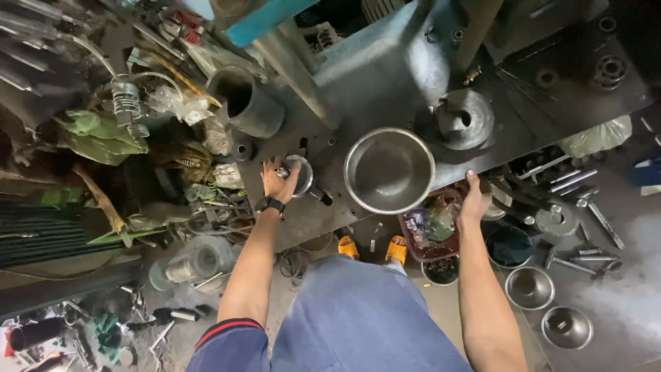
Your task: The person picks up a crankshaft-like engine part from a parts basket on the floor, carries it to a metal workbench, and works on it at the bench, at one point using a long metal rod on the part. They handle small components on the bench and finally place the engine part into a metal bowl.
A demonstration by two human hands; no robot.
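My left hand, with a black watch on the wrist, grips a small shiny metal cup standing on the dark metal workbench. A large steel bowl sits on the bench just right of the cup. My right hand rests on the bench's front edge, right of the bowl, fingers curled over the edge with nothing else in it. A grey round metal die stands behind the bowl.
A dark metal cylinder stands at the bench's left. A red tray of bits lies under the bench edge. Steel bowls and rods lie on the floor at right. Cluttered tools and springs fill the left.
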